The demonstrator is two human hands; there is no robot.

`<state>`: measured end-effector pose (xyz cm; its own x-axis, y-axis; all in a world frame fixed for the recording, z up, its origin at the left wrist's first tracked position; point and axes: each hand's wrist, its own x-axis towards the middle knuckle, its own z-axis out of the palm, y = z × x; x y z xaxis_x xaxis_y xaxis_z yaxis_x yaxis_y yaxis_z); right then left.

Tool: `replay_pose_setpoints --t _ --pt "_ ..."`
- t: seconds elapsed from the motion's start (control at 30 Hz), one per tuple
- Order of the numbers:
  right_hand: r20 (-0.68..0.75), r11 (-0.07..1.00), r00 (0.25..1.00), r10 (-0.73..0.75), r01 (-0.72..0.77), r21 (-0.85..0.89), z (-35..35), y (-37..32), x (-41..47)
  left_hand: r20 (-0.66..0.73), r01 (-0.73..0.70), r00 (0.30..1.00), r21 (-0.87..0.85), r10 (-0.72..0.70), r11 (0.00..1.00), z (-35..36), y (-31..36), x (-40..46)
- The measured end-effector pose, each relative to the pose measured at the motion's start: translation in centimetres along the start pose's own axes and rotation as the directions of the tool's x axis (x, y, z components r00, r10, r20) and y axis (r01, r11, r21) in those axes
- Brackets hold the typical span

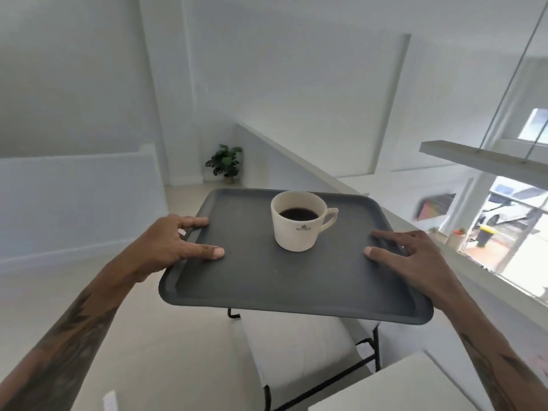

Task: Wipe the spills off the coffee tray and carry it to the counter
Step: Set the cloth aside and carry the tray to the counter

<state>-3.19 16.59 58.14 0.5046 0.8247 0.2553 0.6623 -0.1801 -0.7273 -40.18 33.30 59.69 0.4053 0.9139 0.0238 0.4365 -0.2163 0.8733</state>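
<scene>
A dark grey rectangular coffee tray (267,280) is held up in the air in front of me, roughly level. My left hand (166,247) grips its left rim, thumb on top. On the opposite rim my right hand (415,256) holds it the same way. A cream cup (296,229) with black coffee stands upright on the far half of the tray, handle to the right. The tray surface looks dry; I see no spill or cloth.
A white counter top (299,161) runs diagonally from behind the tray toward the right. Below the tray stands a white-cushioned chair with a black metal frame (296,351). A white table corner (400,387) lies at bottom right. A potted plant (225,161) sits on the floor beyond.
</scene>
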Motion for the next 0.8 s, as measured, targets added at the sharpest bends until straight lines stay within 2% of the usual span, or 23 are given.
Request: replay_pose_setpoints --t 0.17,0.37,0.57,0.8 --pt "0.132 0.987 0.979 -0.156 0.149 0.058 10.8 -8.8 0.5 -0.194 0.086 0.978 0.027 -0.079 0.996 -11.8 -5.5 -5.8" --pt "0.279 0.942 0.902 -0.33 0.294 0.164 24.2 -19.9 0.0 -0.409 0.194 0.895 -0.009 -0.181 0.981 -23.9 -11.1 -13.5" --pt "0.419 0.863 0.757 -0.501 0.405 0.301 37.3 -30.8 -1.0 -0.615 0.322 0.736 -0.049 -0.282 0.946 -33.5 -16.6 -21.2" --pt "0.515 0.744 0.538 -0.668 0.469 0.475 51.5 -43.8 -3.4 -0.792 0.464 0.487 -0.122 -0.368 0.877 -41.9 -22.5 -28.9"
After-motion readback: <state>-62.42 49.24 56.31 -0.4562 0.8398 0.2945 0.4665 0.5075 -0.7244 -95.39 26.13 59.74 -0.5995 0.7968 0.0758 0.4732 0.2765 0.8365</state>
